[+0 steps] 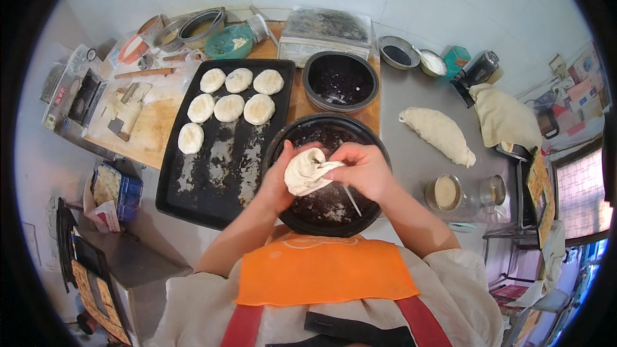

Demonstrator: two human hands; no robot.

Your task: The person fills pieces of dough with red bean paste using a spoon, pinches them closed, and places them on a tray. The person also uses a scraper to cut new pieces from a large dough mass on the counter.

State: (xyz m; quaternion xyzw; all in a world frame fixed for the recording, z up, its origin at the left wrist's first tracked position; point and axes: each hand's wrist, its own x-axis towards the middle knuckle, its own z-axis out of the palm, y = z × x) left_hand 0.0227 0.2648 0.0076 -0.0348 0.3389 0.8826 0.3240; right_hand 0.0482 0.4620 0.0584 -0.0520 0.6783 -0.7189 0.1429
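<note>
A ball of pale dough [306, 173] with twisted folds on top rests in my left hand [279, 177], whose fingers curl round its side. At its right edge my right hand [364, 171] pinches a drawn-up flap of the dough between thumb and fingers. Both hands are over a wide dark bowl [273, 148] with a pale thin stick [351, 201] in it. To the left lies a black baking tray [173, 183] bearing several flat round dough cakes [229, 108] in rows at its far end.
Behind the bowl stands a smaller black bowl [340, 80], with a floury scale [326, 29] beyond. A long dough roll [438, 135] lies on the steel counter [408, 154] at right, near a cup of pale paste [444, 193]. Scrapers [119, 129] and a rolling pin [144, 72] lie at left.
</note>
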